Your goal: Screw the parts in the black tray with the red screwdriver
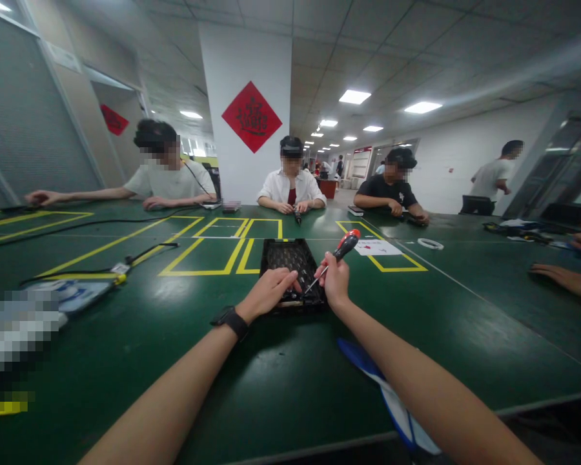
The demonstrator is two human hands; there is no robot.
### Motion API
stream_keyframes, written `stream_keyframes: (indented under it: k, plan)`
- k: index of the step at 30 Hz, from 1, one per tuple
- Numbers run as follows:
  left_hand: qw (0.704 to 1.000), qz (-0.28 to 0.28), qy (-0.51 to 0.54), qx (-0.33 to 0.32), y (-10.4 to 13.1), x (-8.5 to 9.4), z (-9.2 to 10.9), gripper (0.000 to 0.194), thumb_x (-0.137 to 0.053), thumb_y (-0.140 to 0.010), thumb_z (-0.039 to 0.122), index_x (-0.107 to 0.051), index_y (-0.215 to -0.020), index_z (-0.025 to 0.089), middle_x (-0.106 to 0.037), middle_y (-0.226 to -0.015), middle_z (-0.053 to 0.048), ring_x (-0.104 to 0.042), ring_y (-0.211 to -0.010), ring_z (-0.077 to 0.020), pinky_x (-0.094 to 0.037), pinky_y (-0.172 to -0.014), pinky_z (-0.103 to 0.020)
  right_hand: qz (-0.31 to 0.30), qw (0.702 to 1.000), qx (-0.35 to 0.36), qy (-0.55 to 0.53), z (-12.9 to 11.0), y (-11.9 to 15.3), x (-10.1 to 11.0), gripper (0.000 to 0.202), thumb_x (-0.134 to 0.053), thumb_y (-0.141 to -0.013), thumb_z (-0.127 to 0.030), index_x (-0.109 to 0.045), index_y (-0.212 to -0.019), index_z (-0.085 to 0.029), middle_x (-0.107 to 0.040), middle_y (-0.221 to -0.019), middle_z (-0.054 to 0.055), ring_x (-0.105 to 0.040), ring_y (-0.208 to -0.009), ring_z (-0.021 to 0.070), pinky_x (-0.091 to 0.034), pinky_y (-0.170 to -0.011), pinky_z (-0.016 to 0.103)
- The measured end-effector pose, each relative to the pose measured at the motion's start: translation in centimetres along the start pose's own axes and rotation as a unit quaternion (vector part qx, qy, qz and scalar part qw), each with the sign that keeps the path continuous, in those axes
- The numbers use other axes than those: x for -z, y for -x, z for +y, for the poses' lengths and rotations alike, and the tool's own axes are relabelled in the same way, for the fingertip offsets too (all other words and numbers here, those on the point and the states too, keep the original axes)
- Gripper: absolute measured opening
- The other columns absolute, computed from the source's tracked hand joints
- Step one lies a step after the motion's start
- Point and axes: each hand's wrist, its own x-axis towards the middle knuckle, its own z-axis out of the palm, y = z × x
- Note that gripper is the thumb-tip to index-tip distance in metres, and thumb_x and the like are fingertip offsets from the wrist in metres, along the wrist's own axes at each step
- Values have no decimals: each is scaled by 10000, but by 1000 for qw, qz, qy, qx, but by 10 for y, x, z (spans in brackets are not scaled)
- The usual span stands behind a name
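A black plastic tray-like case with a patterned inside lies on the green table in front of me. My left hand reaches over its near left side, fingers curled down into it. What those fingers press or pinch is hidden. In my right hand is a screwdriver with a red and black handle, tilted so that its thin shaft slants down to the left. Its tip is in the near part of the case, close to my left fingers. Small parts there are too small to make out.
Yellow tape outlines mark the green table. A blue and white object lies under my right forearm. A paper sheet, a white ring and a bag with a cable lie around. Co-workers sit opposite; another person's hand is at right.
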Motion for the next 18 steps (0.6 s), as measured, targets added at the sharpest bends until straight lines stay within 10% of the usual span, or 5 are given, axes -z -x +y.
stream_keyframes:
  k: [18]
  plan:
    - [998, -19, -49, -20, 1, 1, 5, 599, -198, -910, 425, -685, -666, 177, -590, -718, -31, -523, -711, -128, -367, -751, -239, -28, 998, 31, 39, -3, 6, -1, 331, -453, -791, -470, -469, -682, -158, -516, -426, -39, -389, -290, 53, -289, -312, 165]
